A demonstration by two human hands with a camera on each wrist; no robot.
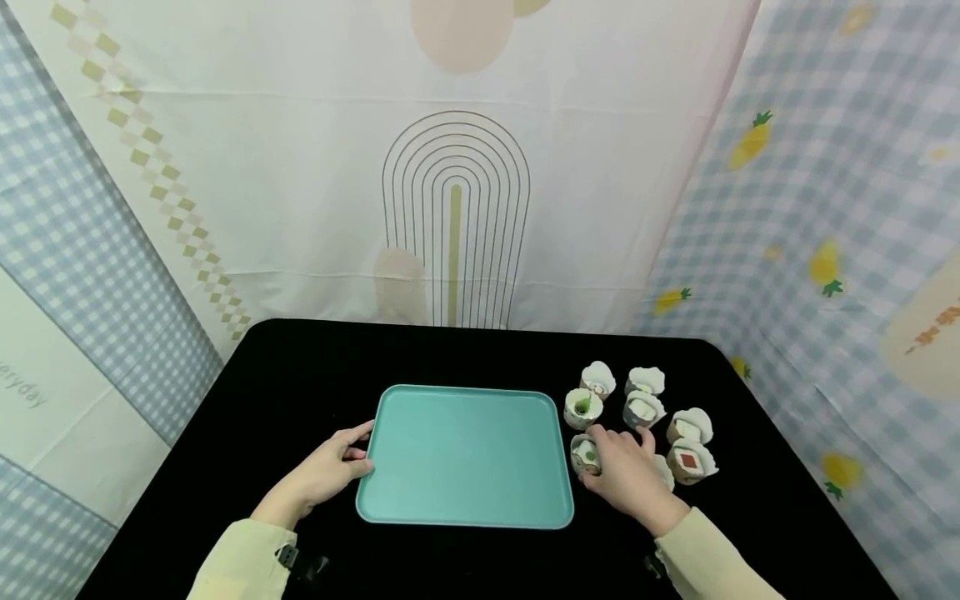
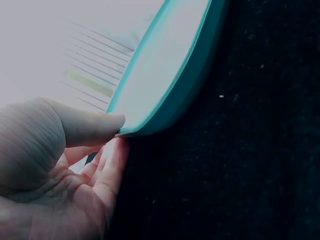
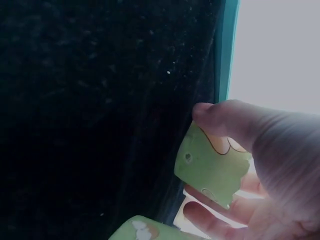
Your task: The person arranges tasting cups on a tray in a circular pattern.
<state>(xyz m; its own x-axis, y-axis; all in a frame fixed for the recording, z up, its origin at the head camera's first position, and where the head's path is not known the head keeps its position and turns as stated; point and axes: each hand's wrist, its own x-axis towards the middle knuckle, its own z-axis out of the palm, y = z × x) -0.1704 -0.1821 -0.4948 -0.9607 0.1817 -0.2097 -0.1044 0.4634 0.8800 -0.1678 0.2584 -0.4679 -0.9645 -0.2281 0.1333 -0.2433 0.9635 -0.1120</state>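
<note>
Left hand is pinching the teal tray by its left rim, thumb above, fingers beneath. Tray is lying on the black table. Just beside its right edge, right hand is gripping a small cup between thumb and fingers; cannot tell if it is leaving the table. Other cups are standing nearby. Step in hand: seemingly securing one cup, steadying the tray. Next move likely calls for light pressure, keeping the cup level.
</note>
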